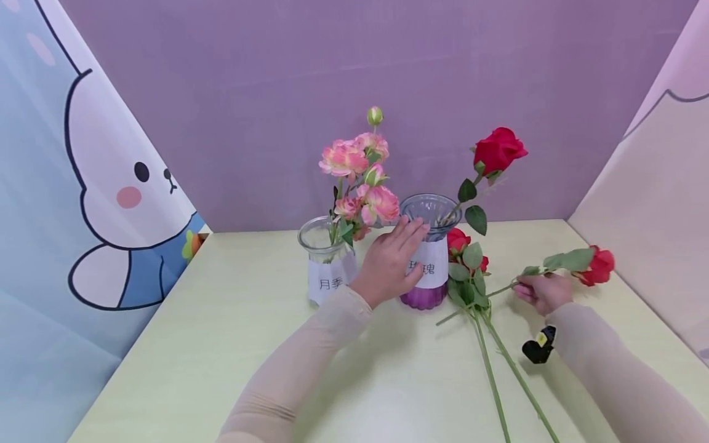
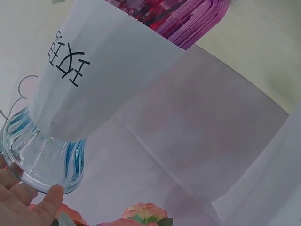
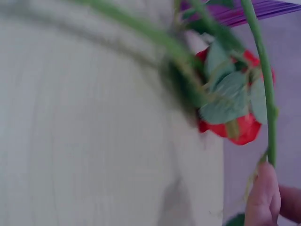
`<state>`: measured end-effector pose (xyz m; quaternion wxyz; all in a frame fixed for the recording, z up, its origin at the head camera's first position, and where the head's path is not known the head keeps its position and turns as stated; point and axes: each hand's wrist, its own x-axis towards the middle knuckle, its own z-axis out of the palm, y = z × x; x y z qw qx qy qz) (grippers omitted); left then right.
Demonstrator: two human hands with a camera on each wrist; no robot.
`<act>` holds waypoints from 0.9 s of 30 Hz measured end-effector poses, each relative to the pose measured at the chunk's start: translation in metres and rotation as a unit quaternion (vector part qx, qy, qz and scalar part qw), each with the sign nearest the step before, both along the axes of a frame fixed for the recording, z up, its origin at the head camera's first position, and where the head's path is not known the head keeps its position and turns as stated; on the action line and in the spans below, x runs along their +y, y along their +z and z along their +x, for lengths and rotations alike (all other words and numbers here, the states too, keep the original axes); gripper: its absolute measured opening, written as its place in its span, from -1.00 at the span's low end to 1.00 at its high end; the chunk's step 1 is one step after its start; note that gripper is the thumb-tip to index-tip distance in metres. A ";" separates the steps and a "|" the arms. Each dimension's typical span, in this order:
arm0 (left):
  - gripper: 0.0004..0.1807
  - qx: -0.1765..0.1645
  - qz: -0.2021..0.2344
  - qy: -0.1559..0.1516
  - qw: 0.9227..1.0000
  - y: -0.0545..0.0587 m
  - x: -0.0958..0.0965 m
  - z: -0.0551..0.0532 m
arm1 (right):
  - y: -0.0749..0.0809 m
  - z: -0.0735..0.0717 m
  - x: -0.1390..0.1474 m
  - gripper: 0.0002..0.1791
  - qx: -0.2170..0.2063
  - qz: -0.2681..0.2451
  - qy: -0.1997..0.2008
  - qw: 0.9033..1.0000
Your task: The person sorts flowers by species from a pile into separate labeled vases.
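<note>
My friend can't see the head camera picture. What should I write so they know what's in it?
A person's right hand holds a red rose by its stem while the left hand touches a purple-bottomed vase with one rose in it. Beside that, a clear vase holds pink flowers. More red roses lie on the pale table.

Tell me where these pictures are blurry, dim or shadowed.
Right wrist view: the thick stem crossing the upper left is blurred, while the held stem looks sharper; left wrist view: dim and greyish, though the paper label shows crisp black print; head view: brighter, with a soft shadow on the table beside the left sleeve.
</note>
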<state>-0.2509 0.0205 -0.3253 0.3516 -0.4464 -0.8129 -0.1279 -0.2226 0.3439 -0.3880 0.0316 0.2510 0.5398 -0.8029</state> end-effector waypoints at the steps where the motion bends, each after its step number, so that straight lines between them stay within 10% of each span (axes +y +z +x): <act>1: -0.35 -0.005 -0.001 0.000 1.000 0.000 0.000 0.000 | 0.003 0.002 0.000 -0.86 0.001 -0.013 -0.019 1.000; 7: -0.34 -0.027 -0.007 0.002 1.000 0.002 -0.001 0.002 | 0.021 0.009 0.000 0.07 -0.003 -0.058 -0.166 0.984; 16: -0.35 -0.015 -0.002 -0.004 1.000 -0.002 0.001 -0.001 | 0.044 0.022 0.014 -0.33 0.047 -0.137 -0.313 0.939; 27: -0.36 -0.009 -0.002 0.000 1.000 -0.001 0.000 -0.003 | 0.078 0.032 0.022 -0.50 0.123 -0.213 -0.345 0.906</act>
